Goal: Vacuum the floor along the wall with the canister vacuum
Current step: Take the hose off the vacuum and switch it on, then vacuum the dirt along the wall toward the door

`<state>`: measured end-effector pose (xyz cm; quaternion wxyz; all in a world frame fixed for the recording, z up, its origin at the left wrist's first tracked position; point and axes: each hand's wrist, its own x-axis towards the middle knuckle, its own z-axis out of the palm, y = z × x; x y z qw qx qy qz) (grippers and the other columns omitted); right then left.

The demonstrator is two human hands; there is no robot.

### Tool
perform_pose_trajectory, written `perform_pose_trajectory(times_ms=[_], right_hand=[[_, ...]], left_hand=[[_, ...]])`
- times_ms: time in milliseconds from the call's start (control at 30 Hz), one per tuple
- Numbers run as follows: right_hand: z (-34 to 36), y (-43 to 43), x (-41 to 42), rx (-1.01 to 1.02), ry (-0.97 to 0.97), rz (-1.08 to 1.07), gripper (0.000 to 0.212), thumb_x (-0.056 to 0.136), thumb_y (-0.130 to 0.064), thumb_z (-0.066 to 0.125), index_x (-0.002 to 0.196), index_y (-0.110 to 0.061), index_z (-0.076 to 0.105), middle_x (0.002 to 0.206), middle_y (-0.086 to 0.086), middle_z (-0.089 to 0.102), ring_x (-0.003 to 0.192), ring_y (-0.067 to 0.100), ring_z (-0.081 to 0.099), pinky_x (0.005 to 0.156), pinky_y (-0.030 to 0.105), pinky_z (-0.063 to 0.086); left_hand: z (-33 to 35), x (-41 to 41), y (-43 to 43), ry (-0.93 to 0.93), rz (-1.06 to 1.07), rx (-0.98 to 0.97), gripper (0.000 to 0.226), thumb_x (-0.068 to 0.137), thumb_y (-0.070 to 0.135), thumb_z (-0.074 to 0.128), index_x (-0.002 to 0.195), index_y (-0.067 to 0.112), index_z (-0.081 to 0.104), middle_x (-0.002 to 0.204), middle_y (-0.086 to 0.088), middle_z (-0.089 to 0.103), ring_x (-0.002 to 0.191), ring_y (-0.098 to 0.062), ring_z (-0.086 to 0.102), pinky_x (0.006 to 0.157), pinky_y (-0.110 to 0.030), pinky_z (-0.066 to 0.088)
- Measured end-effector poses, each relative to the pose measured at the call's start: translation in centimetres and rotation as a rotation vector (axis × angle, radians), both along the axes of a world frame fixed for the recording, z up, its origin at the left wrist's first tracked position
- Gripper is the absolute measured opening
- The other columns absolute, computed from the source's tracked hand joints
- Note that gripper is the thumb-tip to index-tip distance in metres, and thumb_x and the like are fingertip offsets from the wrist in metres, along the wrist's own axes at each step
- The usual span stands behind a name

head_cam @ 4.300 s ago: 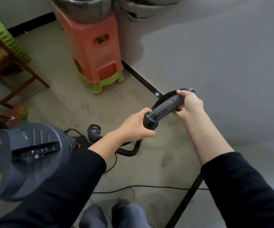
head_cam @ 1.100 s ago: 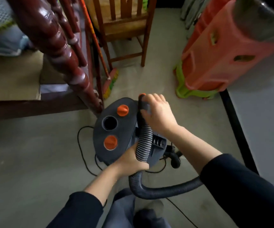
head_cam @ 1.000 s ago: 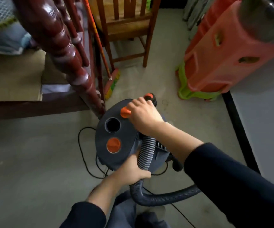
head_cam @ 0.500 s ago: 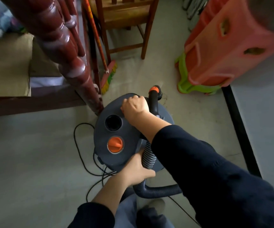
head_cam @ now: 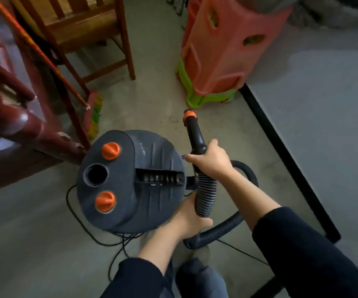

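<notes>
A dark grey canister vacuum [head_cam: 152, 160] with two orange knobs stands on the concrete floor below me. Its ribbed black hose [head_cam: 205, 194] loops from the canister's right side round to a black nozzle with an orange tip [head_cam: 192, 127] that points away towards the wall side. My right hand [head_cam: 211, 161] grips the hose where the ribbed part meets the nozzle. My left hand [head_cam: 192, 220] is closed round the hose lower down, beside the canister's rim. The grey wall [head_cam: 324, 104] with a black baseboard [head_cam: 281, 151] runs along the right.
Stacked orange and green plastic stools [head_cam: 219, 52] stand against the wall ahead. A wooden chair [head_cam: 83, 37] and a broom [head_cam: 92, 117] are at upper left, a dark red turned wooden post [head_cam: 23, 125] at left. The black power cord [head_cam: 83, 224] trails on the floor.
My right hand left the canister's top and took hold of the hose at the nozzle. The nozzle now sticks out to the right of the canister, and the view shifted.
</notes>
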<state>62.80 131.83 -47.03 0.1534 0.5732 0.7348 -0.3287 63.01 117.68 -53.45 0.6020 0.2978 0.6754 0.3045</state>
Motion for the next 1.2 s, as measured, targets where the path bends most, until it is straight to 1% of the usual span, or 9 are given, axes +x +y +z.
perform_pose_trajectory(times_ms=[100,200,267,433,533,700,767,900,1200], right_hand=[[0.9,2.7,5.6,-0.006,0.098,-0.201,0.044,0.074,-0.036,0.073,0.103,-0.015,0.047,0.100,0.005,0.059,0.085,0.024,0.058,0.065,0.032,0.045],[2.3,5.0,12.2,0.094,0.163,-0.364,0.043,0.066,-0.037,0.073,0.095,-0.017,0.049,0.090,0.004,0.062,0.082,0.026,0.064,0.072,0.042,0.057],[3.3,6.4,16.9,0.134,0.209,-0.460,0.039,0.063,-0.035,0.073,0.091,-0.017,0.051,0.086,0.003,0.063,0.078,0.025,0.065,0.073,0.043,0.057],[4.4,9.7,28.3,0.154,0.231,-0.550,0.036,0.068,-0.031,0.074,0.091,-0.015,0.053,0.079,-0.001,0.060,0.069,0.016,0.061,0.058,0.030,0.050],[4.1,10.7,33.6,0.130,0.229,-0.582,0.034,0.068,-0.028,0.074,0.091,-0.013,0.054,0.080,0.001,0.061,0.069,0.016,0.058,0.057,0.029,0.046],[3.8,11.8,41.3,0.054,0.275,-0.623,0.031,0.070,-0.026,0.075,0.091,-0.016,0.056,0.076,-0.001,0.059,0.061,0.010,0.054,0.053,0.025,0.042],[3.6,12.0,42.9,0.015,0.300,-0.621,0.027,0.070,-0.024,0.076,0.087,-0.019,0.055,0.074,-0.004,0.057,0.060,0.007,0.053,0.049,0.018,0.039],[2.8,12.5,44.7,-0.087,0.331,-0.642,0.025,0.067,-0.022,0.077,0.079,-0.022,0.055,0.070,-0.006,0.056,0.058,0.006,0.051,0.044,0.010,0.037],[2.2,17.9,46.1,-0.242,0.331,-0.652,0.032,0.065,-0.019,0.076,0.094,-0.018,0.062,0.074,-0.002,0.063,0.055,0.008,0.056,0.045,0.014,0.044]], left_hand=[[1.2,4.8,3.5,0.039,-0.156,0.009,0.038,0.067,0.020,0.062,0.100,0.026,0.045,0.080,-0.001,0.055,0.068,-0.021,0.052,0.057,-0.035,0.044],[3.0,9.9,6.7,-0.029,-0.242,0.061,0.043,0.073,0.018,0.066,0.109,0.026,0.044,0.083,0.005,0.056,0.071,-0.013,0.054,0.055,-0.026,0.043],[3.6,13.5,8.4,-0.126,-0.261,0.130,0.048,0.072,0.017,0.071,0.114,0.023,0.047,0.094,0.003,0.061,0.081,-0.011,0.059,0.065,-0.029,0.052],[2.9,21.2,13.2,-0.289,-0.385,0.010,0.043,0.080,-0.010,0.059,0.118,0.008,0.055,0.102,-0.006,0.062,0.087,-0.015,0.058,0.074,-0.027,0.052],[2.4,23.0,16.6,-0.255,-0.197,-0.050,0.043,0.090,-0.013,0.040,0.127,0.001,0.056,0.114,-0.009,0.064,0.096,-0.014,0.059,0.070,-0.014,0.047],[2.3,27.0,22.8,-0.429,0.187,-0.182,0.024,0.101,0.018,0.043,0.114,0.011,0.062,0.113,-0.007,0.067,0.106,-0.019,0.063,0.080,-0.025,0.048],[2.5,28.4,25.0,-0.556,0.280,-0.218,0.033,0.103,0.031,0.041,0.121,0.007,0.057,0.115,-0.009,0.065,0.103,-0.020,0.063,0.085,-0.029,0.047],[2.2,30.5,28.1,-0.630,0.259,-0.275,0.049,0.100,0.044,0.044,0.128,0.004,0.053,0.115,-0.011,0.066,0.099,-0.021,0.064,0.090,-0.032,0.048],[2.1,31.6,34.7,-0.654,0.238,-0.357,0.040,0.096,0.024,0.058,0.126,-0.001,0.051,0.111,-0.015,0.065,0.093,-0.024,0.065,0.076,-0.032,0.052]])
